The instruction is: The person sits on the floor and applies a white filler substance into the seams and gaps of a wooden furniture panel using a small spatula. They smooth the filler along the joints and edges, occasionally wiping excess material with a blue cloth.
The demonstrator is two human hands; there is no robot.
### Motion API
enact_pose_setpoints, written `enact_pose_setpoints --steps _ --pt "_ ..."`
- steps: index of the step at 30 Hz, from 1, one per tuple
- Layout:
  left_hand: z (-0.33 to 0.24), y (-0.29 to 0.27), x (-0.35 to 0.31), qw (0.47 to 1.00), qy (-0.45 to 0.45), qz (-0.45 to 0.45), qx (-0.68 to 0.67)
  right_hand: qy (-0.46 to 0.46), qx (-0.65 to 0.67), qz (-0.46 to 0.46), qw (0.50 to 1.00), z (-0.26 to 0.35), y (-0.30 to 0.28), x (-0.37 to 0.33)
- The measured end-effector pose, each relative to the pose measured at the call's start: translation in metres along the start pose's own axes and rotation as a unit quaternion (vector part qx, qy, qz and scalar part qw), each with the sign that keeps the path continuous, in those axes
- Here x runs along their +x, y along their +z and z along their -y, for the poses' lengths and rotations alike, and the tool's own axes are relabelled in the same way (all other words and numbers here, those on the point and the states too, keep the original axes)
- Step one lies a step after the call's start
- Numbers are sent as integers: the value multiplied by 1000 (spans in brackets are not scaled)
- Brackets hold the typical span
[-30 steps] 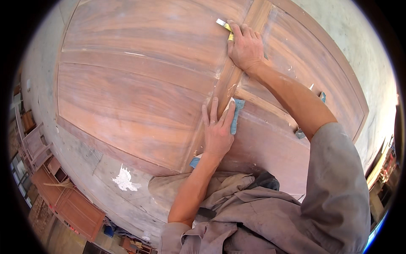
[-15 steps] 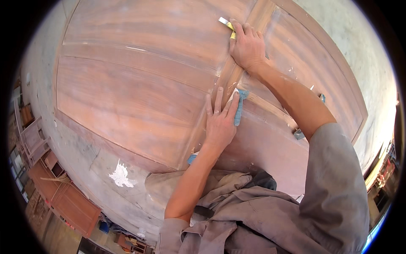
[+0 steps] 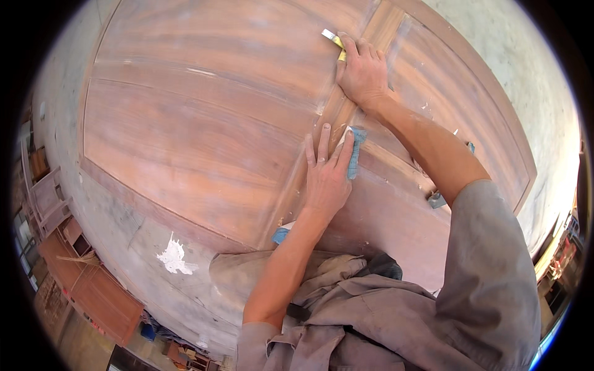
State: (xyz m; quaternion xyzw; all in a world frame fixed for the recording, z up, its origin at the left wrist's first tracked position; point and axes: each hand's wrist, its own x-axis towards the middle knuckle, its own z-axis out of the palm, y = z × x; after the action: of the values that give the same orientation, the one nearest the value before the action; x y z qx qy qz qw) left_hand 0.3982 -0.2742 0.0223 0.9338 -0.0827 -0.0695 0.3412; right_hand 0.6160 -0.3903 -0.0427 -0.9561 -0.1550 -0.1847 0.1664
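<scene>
The right hand (image 3: 364, 73) is curled around a slim yellow-and-white tool (image 3: 337, 43), whose pale end projects past the fingers to the left. The left hand (image 3: 329, 179) lies palm down, fingers extended along the wooden strip. A folded blue sheet (image 3: 354, 157) sits against its rightmost visible finger — whether the thumb grips it cannot be told.

Both hands rest over a panelled wooden door (image 3: 185, 154): reddish-brown, streaky grain, matt and dusty, with straight raised framing. Further blue scraps lie by the left forearm (image 3: 281, 235) and below the right forearm (image 3: 437, 200) — the latter creased.
</scene>
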Motion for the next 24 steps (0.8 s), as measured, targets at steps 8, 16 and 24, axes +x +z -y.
enact_pose_setpoints --steps 8,16,24 --pt "-2 3 10 1000 3 0 6 19 -4 29 999 2 -1 0" --pt "3 8 2 1000 3 -18 14 10 5 24 1000 2 -2 -1" --pt "7 5 -8 1000 0 -16 13 -3 6 7 1000 1 -1 -1"
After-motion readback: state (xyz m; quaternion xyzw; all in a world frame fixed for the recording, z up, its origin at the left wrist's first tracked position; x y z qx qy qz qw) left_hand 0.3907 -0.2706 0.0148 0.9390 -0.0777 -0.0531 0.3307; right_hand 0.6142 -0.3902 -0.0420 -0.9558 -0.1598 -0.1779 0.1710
